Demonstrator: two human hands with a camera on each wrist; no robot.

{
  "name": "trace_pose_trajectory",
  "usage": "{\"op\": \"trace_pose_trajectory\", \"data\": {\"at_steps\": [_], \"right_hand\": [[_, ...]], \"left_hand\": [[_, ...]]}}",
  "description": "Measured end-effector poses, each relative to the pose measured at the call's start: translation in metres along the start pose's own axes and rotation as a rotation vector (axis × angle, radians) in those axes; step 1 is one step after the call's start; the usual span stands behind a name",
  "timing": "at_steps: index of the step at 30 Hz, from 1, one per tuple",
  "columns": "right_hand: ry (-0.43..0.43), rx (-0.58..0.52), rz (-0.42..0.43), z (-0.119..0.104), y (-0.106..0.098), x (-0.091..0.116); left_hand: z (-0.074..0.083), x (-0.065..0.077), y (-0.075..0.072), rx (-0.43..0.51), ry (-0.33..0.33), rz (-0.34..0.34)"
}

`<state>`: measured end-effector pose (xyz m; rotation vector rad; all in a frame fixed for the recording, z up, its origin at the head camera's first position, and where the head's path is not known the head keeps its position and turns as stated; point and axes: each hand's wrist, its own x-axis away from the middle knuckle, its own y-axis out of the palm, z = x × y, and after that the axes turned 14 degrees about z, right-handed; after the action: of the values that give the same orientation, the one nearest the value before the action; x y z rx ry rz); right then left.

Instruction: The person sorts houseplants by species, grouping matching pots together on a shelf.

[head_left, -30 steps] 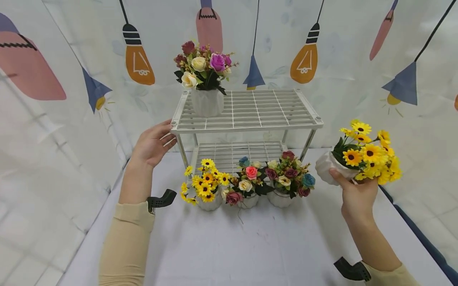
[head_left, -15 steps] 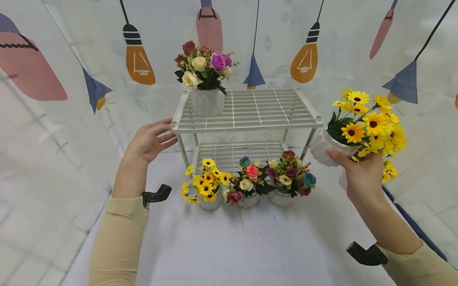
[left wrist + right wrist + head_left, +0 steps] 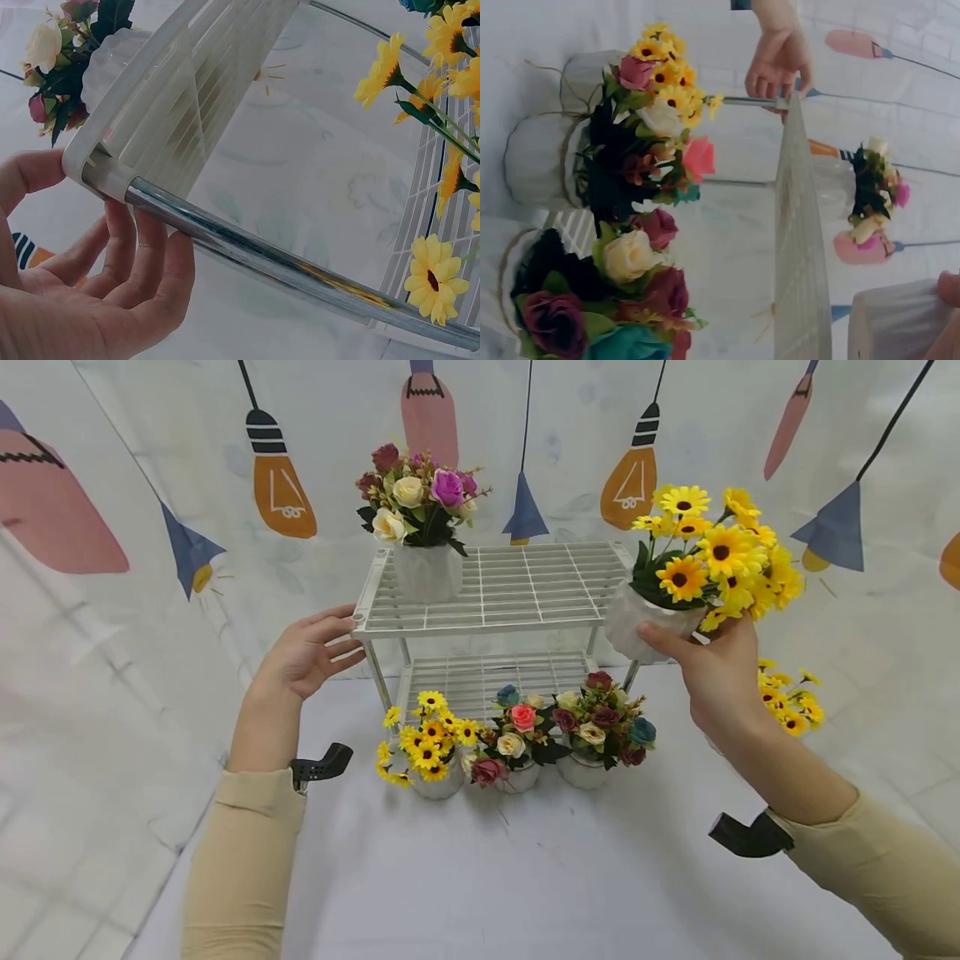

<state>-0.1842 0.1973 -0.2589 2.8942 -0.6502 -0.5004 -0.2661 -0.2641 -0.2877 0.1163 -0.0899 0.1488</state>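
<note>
A white two-tier wire rack (image 3: pixel 540 585) stands on the table. At its upper left front corner, my left hand (image 3: pixel 303 656) holds on. In the left wrist view, its thumb tip lies on the corner and the curled fingers (image 3: pixel 150 255) meet the chrome leg (image 3: pixel 247 236). My right hand (image 3: pixel 723 681) grips a white pot (image 3: pixel 630 618) of yellow daisies (image 3: pixel 720 552), raised and tilted at the rack's upper right front corner, overlapping it in the head view. On the top tier's left side sits a pot (image 3: pixel 429 572) of purple, cream and dark red roses.
Along the rack's front stand a pot of yellow daisies (image 3: pixel 431 743), a pot of mixed roses (image 3: pixel 517 739) and a fuller rose pot (image 3: pixel 600 727). More yellow flowers (image 3: pixel 791 702) show behind the right forearm. A patterned cloth (image 3: pixel 480 410) hangs behind.
My right hand has lifted the daisy pot up and then leftward to the rack's upper right corner. The left hand stays on the opposite corner, its forearm shifted slightly left.
</note>
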Motion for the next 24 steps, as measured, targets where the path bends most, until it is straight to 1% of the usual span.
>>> {"op": "trace_pose_trajectory", "data": {"at_steps": [6,10,14,17,21,24], "right_hand": [[0.019,0.022,-0.015,-0.010,0.027,-0.010],[0.021,-0.002,-0.017,-0.012,0.044,-0.018],[0.049,-0.026,-0.009,-0.010,0.063,-0.026],[0.079,0.001,0.003,-0.006,0.077,-0.032],[0.105,0.066,0.004,-0.003,0.093,-0.039],[0.117,0.077,-0.006,-0.001,0.105,-0.044]], "left_hand": [[0.003,-0.003,-0.001,-0.017,-0.005,-0.021],[0.004,-0.004,-0.001,-0.021,-0.007,-0.026],[0.004,-0.003,-0.002,-0.024,-0.009,-0.023],[0.004,-0.003,-0.003,-0.023,-0.010,-0.024],[0.003,-0.003,-0.003,-0.014,-0.012,-0.030],[0.003,-0.003,-0.003,-0.005,-0.013,-0.031]]}}
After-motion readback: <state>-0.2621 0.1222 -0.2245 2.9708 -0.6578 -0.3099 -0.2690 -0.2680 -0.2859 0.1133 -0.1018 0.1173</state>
